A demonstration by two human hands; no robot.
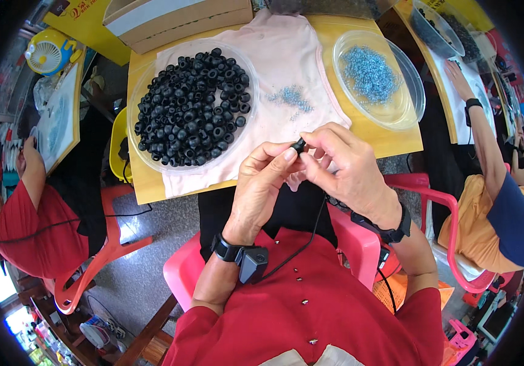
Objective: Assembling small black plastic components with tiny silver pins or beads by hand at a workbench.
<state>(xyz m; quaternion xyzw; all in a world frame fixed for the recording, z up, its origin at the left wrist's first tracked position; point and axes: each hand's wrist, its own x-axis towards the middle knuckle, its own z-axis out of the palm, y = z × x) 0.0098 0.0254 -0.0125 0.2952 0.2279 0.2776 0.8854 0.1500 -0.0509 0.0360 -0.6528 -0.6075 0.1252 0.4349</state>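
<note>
Just past the table's near edge, my left hand (262, 183) and my right hand (350, 171) meet fingertip to fingertip. Between them is one small black round cap-like piece (299, 145), pinched from both sides and partly covered by the fingers. Whether a smaller part is in it cannot be made out. Ahead and to the left, a clear shallow tray (135, 137) holds a heap of similar hollow black pieces (189, 110). A small scatter of tiny blue-grey pieces (292, 97) lies on the pink cloth (274, 55).
More tiny blue pieces (372, 73) fill a clear round tray (390, 119) at the right of the yellow table (405, 139). A cardboard box (183, 27) stands behind. People sit at side tables left and right, and a small yellow fan (47, 53) stands far left.
</note>
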